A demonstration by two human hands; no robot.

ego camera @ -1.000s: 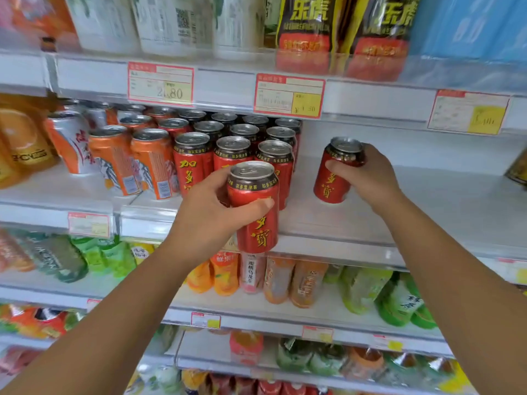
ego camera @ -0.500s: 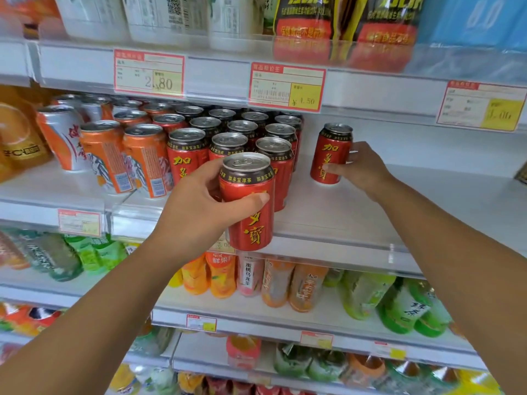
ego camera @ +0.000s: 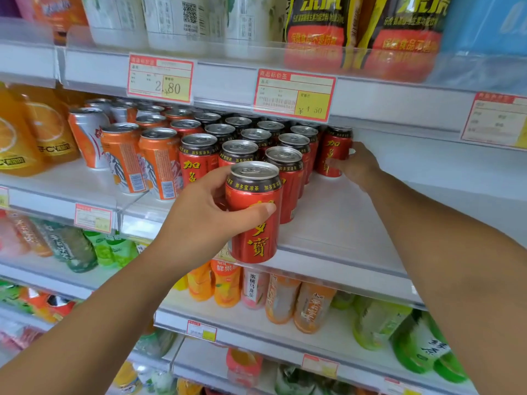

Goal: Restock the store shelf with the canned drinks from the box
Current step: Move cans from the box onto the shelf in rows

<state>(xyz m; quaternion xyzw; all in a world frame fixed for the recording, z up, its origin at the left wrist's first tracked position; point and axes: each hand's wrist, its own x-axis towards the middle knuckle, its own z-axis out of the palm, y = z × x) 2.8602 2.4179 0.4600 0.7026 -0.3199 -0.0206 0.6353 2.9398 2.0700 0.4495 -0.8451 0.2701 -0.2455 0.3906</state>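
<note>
1. Mostly open: the white shelf point(ego camera: 356, 223) is bare to the right of the red can block point(ego camera: 256, 143), all the way to the frame edge; the front lip runs along below.
2. Overhead room is tight: the upper shelf edge with price tags point(ego camera: 295, 95) sits just above the can tops at the back.
3. Left hand point(ego camera: 205, 223) holds a red can point(ego camera: 253, 212) upright at the shelf's front edge, just in front of the block; fingers clamped on it, thumb across the label.
4. Right hand point(ego camera: 356, 166) is deep on the shelf, fingers wrapped on a second red can point(ego camera: 332, 151) standing upright, touching the right side of the block at the back.
5. Orange cans point(ego camera: 142, 163) stand left of the red block, touching it.
6. Lower shelves hold bottled drinks point(ego camera: 285, 297), packed close.
</note>
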